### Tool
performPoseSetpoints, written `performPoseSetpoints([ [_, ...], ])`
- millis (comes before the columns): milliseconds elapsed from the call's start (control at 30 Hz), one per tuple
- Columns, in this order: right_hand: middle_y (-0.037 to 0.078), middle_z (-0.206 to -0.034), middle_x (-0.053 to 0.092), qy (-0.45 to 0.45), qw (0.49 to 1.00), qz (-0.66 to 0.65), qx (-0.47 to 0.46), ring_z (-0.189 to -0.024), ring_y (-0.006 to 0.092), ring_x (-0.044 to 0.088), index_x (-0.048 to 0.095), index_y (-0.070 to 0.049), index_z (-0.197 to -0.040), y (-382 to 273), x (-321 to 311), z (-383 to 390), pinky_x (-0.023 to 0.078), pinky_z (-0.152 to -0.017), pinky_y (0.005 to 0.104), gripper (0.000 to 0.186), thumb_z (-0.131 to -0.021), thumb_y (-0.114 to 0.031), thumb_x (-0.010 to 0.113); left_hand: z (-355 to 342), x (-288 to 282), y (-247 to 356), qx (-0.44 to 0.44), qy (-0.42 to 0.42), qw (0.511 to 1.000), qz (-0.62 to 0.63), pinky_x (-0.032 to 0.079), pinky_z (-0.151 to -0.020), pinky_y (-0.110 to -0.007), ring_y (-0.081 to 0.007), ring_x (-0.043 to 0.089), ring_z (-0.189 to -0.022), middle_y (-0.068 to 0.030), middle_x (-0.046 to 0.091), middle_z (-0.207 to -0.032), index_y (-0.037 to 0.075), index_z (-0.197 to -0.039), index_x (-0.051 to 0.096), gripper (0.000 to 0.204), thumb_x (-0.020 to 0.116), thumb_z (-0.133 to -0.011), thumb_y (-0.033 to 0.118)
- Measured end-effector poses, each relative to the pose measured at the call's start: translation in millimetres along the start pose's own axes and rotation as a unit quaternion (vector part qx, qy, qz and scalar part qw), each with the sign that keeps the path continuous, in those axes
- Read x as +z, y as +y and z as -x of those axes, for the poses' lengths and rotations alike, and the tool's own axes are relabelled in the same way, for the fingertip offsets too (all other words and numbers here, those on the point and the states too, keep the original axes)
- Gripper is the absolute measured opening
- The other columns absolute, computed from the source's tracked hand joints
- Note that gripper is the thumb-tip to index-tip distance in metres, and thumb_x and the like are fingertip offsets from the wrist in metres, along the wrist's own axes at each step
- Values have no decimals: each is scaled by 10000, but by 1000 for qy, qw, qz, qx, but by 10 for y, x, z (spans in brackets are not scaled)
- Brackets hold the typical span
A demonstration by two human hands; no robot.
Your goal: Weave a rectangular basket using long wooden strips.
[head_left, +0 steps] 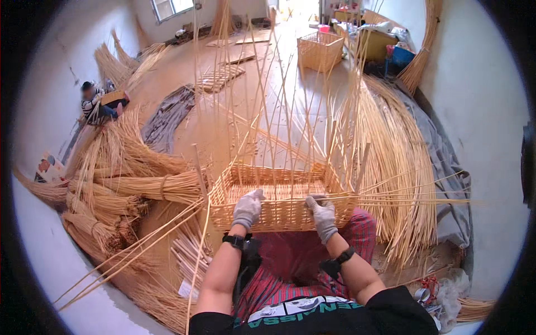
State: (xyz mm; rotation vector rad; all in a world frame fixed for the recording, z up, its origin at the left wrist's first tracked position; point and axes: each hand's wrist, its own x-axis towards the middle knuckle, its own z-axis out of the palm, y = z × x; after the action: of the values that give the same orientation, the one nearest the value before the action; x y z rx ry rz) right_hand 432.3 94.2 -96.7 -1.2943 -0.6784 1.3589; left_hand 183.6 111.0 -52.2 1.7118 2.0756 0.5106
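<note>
A rectangular wicker basket rests against my lap, its near wall facing me and its open top showing the woven inside. Long upright rods rise from its walls. My left hand, in a pale glove, is closed over the near rim left of the middle. Farther right, my gloved right hand grips the same rim, fingers curled over the top. Thin loose weaving rods run out to the right from beside that hand. Several more rods stick out from the basket's left corner.
Bundles of rods lie at the left, and a wide spread of rods covers the right on a grey tarp. Another person sits far left with a basket. A tall basket stands at the back.
</note>
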Motion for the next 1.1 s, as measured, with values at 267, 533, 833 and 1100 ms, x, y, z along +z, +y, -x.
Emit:
performPoseSetpoints([
  [267, 48, -1065, 659, -51, 976, 17, -212, -865, 132, 667, 620, -57, -1130, -290, 399, 22, 571, -747, 286, 186, -954, -80, 677, -12, 149, -218, 18, -143, 978, 148, 561, -644, -364, -204, 724, -637, -159, 734, -883, 113, -1209, 667, 443, 586, -982, 484],
  [533, 161, -1236, 656, -193, 923, 160, -293, -969, 240, 707, 291, -130, -1559, -951, 1083, -382, 563, -918, 401, 606, -1013, -104, 554, 211, -4, 90, -79, -48, 984, 153, 529, -740, -408, -276, 718, -758, -161, 732, -848, 73, -952, 719, 510, 545, -972, 552],
  [833, 96, -809, 687, -66, 989, -77, -104, -709, 197, 673, 563, -50, -1085, 12, -314, 28, 604, -709, 372, 200, -1067, -237, 495, -137, -209, 277, 16, 39, 994, 101, 537, -836, -401, -290, 701, -899, -119, 738, -899, 47, -997, 662, 573, 885, -691, 477],
  [1100, 117, -857, 725, -126, 960, 237, 84, -798, 211, 707, 664, -26, -938, -782, -200, 222, 580, -663, 370, 471, -1048, -417, 425, -21, -261, 460, -128, -3, 991, 37, 531, -808, -419, -296, 693, -917, -120, 740, -989, 136, -1018, 689, 636, 855, -635, 616],
])
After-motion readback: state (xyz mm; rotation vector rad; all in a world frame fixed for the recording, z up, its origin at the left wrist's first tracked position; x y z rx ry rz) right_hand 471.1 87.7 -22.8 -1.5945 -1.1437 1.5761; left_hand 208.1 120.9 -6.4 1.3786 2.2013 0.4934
